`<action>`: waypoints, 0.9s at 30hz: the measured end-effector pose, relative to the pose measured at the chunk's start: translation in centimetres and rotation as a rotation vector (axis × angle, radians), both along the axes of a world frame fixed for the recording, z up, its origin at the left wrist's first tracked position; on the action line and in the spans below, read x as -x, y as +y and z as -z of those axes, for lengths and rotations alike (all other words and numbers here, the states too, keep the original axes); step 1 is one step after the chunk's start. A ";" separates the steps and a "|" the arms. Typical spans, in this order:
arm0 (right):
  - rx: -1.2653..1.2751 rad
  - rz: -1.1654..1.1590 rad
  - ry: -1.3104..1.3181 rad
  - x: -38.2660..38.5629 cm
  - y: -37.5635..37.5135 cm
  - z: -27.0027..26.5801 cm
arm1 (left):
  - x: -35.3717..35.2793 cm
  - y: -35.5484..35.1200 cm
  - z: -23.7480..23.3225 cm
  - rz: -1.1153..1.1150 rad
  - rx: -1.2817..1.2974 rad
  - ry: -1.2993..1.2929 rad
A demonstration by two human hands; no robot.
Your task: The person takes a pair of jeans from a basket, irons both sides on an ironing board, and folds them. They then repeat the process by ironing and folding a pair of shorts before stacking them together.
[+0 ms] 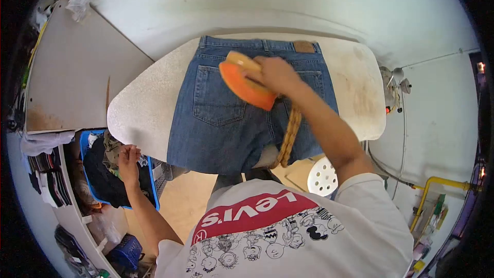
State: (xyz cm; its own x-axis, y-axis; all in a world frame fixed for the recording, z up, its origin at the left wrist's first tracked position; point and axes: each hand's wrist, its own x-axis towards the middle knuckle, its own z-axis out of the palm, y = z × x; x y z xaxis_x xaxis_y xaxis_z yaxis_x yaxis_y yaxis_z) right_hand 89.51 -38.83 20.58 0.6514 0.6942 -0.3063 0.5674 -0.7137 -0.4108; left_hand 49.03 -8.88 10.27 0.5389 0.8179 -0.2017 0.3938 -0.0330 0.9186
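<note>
Blue denim jeans or shorts [226, 136] lie back side up across a padded ironing board [149, 90], with the back pockets and a brown waistband patch showing. My right hand [275, 76] is closed around the handle of an orange iron [242, 85]. The iron is over the seat of the denim, between the pockets; its contact with the cloth is hidden. A patterned, cloth-wrapped cord [289, 136] hangs from the iron across the garment toward me. My left hand [129, 160] is off the board's left edge, fingers loosely bent and apart, with nothing visible in it.
Beneath my left hand, a blue basket [86, 175] holds dark and camouflage clothes. Folded garments [49, 175] fill a shelf at the left. A white stool [322, 177] with round holes stands under the board's right side. A yellow pipe [427, 195] runs along the right wall.
</note>
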 end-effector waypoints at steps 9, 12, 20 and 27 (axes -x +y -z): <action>0.052 -0.050 0.055 5.1 -11.8 -0.2 | -11.8 -2.3 0.3 0.235 0.054 -0.063; 0.032 0.261 0.010 5.2 -18.6 0.9 | -17.4 -2.5 0.8 0.330 0.046 -0.052; -0.004 0.791 -0.278 -7.7 -41.8 4.9 | -32.3 -3.1 1.2 0.309 -0.182 0.165; -0.154 0.687 -0.898 -12.1 -38.7 3.9 | -31.9 -10.1 -8.4 0.344 -0.260 0.088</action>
State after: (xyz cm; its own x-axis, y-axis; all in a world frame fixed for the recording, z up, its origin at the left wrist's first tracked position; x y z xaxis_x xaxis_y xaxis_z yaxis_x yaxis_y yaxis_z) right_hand 101.57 -77.55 16.69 0.8491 0.0957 0.5195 0.2089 -0.9641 -0.1639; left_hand 80.94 -18.98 18.72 0.7786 0.6237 -0.0697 0.3957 -0.4017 0.8259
